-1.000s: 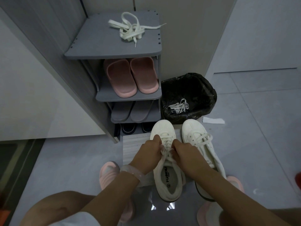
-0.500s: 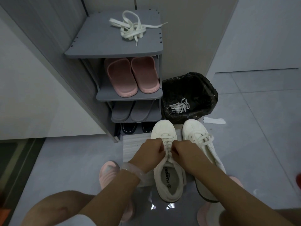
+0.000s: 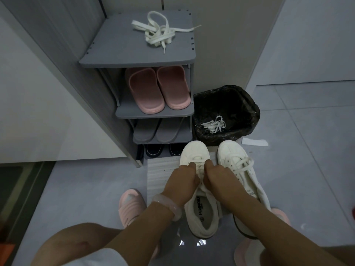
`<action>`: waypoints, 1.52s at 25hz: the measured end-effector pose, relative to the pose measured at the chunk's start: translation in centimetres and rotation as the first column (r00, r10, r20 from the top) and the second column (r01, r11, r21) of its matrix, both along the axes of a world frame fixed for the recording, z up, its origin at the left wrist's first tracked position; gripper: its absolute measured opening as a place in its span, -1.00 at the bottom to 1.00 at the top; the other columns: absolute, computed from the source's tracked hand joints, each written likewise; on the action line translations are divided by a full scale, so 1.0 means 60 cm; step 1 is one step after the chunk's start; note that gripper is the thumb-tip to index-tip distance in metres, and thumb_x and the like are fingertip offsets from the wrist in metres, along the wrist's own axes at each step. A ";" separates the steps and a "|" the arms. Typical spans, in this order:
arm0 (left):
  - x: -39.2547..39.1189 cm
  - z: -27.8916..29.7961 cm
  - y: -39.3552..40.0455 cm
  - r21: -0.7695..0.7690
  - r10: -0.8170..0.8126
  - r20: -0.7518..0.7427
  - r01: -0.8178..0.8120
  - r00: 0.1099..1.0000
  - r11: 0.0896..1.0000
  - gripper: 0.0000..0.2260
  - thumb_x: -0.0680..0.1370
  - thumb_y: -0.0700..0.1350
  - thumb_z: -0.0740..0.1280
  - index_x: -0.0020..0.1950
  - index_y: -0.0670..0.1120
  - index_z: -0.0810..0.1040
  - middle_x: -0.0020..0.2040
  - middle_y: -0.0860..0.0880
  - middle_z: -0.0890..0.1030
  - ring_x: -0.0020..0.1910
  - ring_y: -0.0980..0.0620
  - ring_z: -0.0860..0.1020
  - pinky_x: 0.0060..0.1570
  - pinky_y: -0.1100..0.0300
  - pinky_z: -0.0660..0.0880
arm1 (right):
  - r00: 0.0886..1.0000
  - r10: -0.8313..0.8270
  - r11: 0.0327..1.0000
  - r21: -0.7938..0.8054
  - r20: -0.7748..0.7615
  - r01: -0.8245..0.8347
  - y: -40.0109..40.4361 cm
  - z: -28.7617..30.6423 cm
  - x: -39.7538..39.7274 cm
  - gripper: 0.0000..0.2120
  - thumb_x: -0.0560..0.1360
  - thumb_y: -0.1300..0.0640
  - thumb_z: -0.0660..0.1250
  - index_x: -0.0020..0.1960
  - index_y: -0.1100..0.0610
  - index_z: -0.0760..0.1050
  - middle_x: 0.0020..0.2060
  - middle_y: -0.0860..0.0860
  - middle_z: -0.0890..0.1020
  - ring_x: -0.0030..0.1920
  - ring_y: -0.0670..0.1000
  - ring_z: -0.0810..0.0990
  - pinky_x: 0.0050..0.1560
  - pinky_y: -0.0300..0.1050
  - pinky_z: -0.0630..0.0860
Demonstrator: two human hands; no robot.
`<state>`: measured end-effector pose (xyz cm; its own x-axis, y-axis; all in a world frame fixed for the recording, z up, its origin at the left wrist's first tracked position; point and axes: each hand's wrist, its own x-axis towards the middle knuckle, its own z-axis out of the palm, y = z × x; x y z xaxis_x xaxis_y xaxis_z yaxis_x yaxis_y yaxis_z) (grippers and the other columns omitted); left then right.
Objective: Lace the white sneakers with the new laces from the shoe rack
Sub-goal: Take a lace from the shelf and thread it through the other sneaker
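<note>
So, 2 white sneakers (image 3: 199, 200) on the floor by the shoe rack (image 3: 119, 50). Left hand (image 3: 182, 181) and right hand (image 3: 219, 181), fingers curled, pinch the lace (image 3: 199, 170) on the left sneaker; the right sneaker is laced. 1 loose bundle of new laces (image 3: 159, 33) on the rack top, 1 old bundle (image 3: 213, 126) in the black bin (image 3: 240, 104).
</note>
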<state>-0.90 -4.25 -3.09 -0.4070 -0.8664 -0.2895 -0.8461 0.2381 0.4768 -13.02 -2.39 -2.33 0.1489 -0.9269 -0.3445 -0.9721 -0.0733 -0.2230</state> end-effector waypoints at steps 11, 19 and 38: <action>-0.005 -0.003 -0.002 0.000 -0.027 0.036 0.027 0.999 1.000 -0.82 0.57 -0.17 0.14 0.03 -0.24 0.47 0.02 -0.21 0.56 0.00 -0.16 0.53 -0.19 0.18 0.28 | 0.970 -0.068 0.997 0.039 0.234 0.061 -0.001 -0.014 -0.023 -0.81 0.56 0.09 0.18 0.09 0.18 0.38 -0.13 0.14 0.59 -0.15 0.15 0.56 -0.23 -0.13 0.38; -0.004 -0.005 -0.004 -0.014 0.031 -0.035 -0.032 0.999 0.999 -0.89 0.58 -0.21 0.10 0.04 -0.18 0.37 -0.02 -0.18 0.55 -0.05 -0.15 0.52 -0.15 0.14 0.32 | 0.975 -0.047 0.999 0.021 0.218 0.044 0.003 -0.012 -0.023 -0.88 0.56 0.16 0.11 -0.14 0.15 0.23 -0.33 0.03 0.39 -0.30 0.06 0.40 -0.41 -0.13 0.21; 0.002 -0.018 -0.013 0.023 -0.043 -0.023 0.044 0.999 0.999 -0.83 0.57 -0.21 0.11 -0.02 -0.25 0.46 -0.03 -0.22 0.57 -0.04 -0.16 0.52 -0.22 0.20 0.25 | 0.996 0.079 0.996 0.048 -0.035 -0.077 -0.013 -0.003 -0.007 -0.86 0.56 0.28 0.07 0.07 0.14 0.33 0.02 0.19 0.56 -0.11 0.13 0.53 -0.39 -0.16 0.19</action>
<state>-0.78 -5.03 -4.20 -0.4511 -0.8408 -0.2994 -0.8239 0.2633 0.5019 -13.42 -3.18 -2.54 0.2063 -0.8960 -0.3933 -0.9715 -0.1395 -0.1918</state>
